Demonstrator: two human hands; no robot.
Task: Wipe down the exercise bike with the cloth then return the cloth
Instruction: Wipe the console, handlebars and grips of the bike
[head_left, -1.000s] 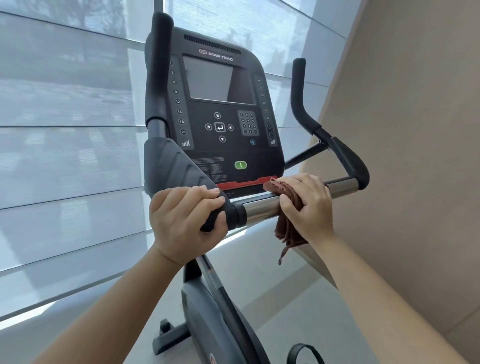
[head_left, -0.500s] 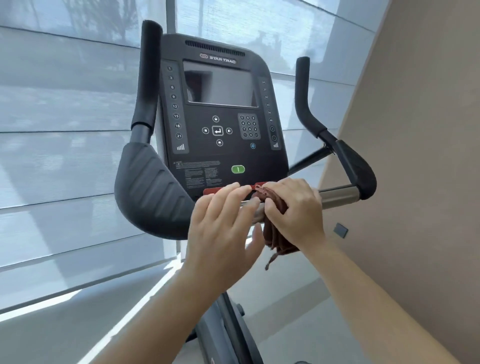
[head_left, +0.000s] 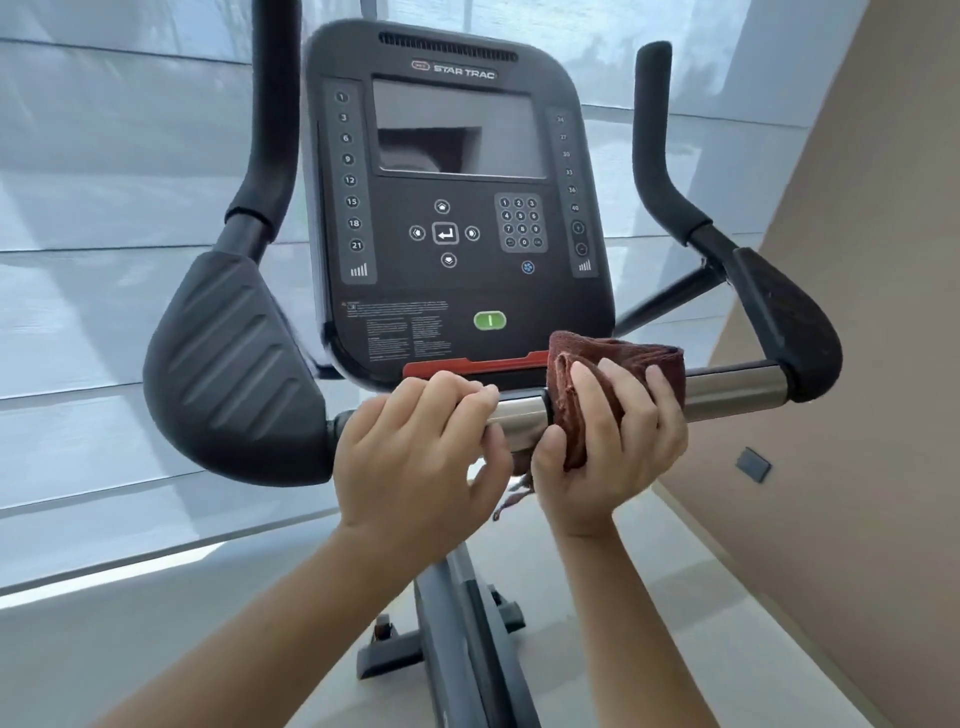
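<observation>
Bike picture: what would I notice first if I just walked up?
Probably the big black console in the middle, with its grey screen and green button. Right below it, the right hand wraps a dark red cloth around the shiny bar, and the left hand grips the bar beside it.

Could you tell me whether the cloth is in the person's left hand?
No, the right hand wraps the cloth around the metal bar.
</observation>
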